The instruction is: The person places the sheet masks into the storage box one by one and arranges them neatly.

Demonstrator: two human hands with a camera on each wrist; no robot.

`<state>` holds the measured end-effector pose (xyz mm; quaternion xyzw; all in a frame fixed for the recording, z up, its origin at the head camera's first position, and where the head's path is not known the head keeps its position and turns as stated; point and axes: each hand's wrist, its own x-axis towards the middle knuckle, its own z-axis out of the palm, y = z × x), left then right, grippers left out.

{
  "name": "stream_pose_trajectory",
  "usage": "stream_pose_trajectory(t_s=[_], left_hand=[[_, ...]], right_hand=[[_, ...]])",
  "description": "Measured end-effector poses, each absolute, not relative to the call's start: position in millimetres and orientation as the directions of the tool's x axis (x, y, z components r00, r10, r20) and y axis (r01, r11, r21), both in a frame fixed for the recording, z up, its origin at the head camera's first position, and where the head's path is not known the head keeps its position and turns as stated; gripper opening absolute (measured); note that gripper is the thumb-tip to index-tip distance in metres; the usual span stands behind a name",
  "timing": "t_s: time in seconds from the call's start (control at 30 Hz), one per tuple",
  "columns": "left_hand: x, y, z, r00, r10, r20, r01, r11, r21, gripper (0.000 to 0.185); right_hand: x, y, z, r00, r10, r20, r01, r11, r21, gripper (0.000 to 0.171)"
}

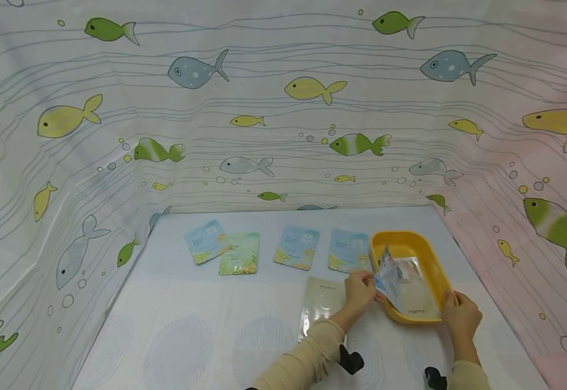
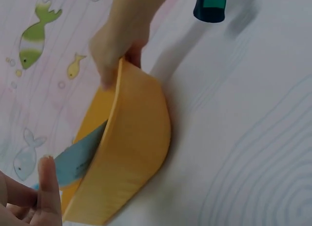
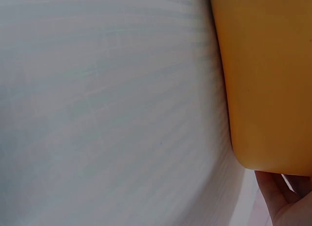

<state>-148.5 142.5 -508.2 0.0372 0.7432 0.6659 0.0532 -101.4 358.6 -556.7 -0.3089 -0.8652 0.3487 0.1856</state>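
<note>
In the head view, my left hand (image 1: 360, 290) pinches the edge of a flat, shiny blue packet (image 1: 388, 281) that leans over the near left rim of a yellow plastic tray (image 1: 435, 262). The left wrist view shows this packet (image 2: 80, 157) slanting down into the tray, with my left thumb (image 2: 48, 184) against it. My right hand (image 1: 461, 317) grips the tray by its near right corner; from the right wrist, its fingers (image 3: 273, 189) curl at the yellow wall. Inside the tray lies a silver-grey packet (image 1: 417, 298), partly covered by the blue one.
Left of the tray, a silver-grey packet (image 1: 320, 298) lies partly behind my left forearm. Farther back are blue packets (image 1: 295, 248) (image 1: 347, 252), and another blue packet (image 1: 205, 241) overlapping a green one (image 1: 239, 254). Fish-printed cloth (image 1: 274, 146) walls the table's back and sides.
</note>
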Motion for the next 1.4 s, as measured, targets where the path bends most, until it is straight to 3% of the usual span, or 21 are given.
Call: stream_pose_trajectory(t_s=[0.37,0.63,1.07,1.4], left_hand=[[-140.6,152.7,-510.2,-0.987,0.160,-0.019,0.007,0.164,0.986,0.021],[-137.0,162.4,-512.1,-0.977,0.199,-0.080,-0.033,0.229,0.973,0.018],[-134.2,165.9,-516.0,-0.976,0.217,-0.026,0.052,0.346,0.937,0.007],[-134.3,165.4,-521.5,-0.963,0.269,0.022,0.172,0.550,0.817,0.005]], right_hand=[[-102.7,359.1,-556.6,-0.739,0.668,0.087,0.415,0.553,-0.722,0.041],[-103.1,359.5,-556.8,-0.735,0.669,0.111,0.406,0.565,-0.718,0.040],[-102.5,357.6,-555.6,-0.732,0.668,0.132,0.387,0.568,-0.726,0.038],[-101.4,353.5,-551.6,-0.720,0.684,0.115,0.401,0.545,-0.736,0.039]])
